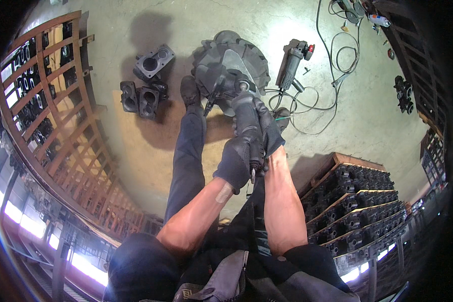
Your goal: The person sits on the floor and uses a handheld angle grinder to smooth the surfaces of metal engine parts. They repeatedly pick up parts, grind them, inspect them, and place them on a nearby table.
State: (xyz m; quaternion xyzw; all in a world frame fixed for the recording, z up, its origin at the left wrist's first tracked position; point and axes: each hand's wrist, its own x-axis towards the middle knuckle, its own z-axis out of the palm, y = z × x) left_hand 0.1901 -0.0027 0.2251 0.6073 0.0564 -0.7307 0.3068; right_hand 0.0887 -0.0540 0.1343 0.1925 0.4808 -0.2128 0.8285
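Observation:
My left hand (234,160), in a dark glove, is closed round the rear part of a black power grinder (246,115). Further forward, my gloved right hand (269,130) grips the same tool from its right side. The grinder's front end points away from me, at a dark metal casting (230,76). That casting rests on a round black stand (257,59) with a lobed, tyre-like rim. The grinder and my hands cover part of the casting, and the exact contact point at the tip cannot be made out.
Several dark castings (153,61) lie on the floor at the left. A second grinder (293,65) with a red part lies at the right, among looped cables (332,108). Wooden crates (75,60) line the left; stacked castings (355,206) stand at lower right. My shoe (189,90) is beside the stand.

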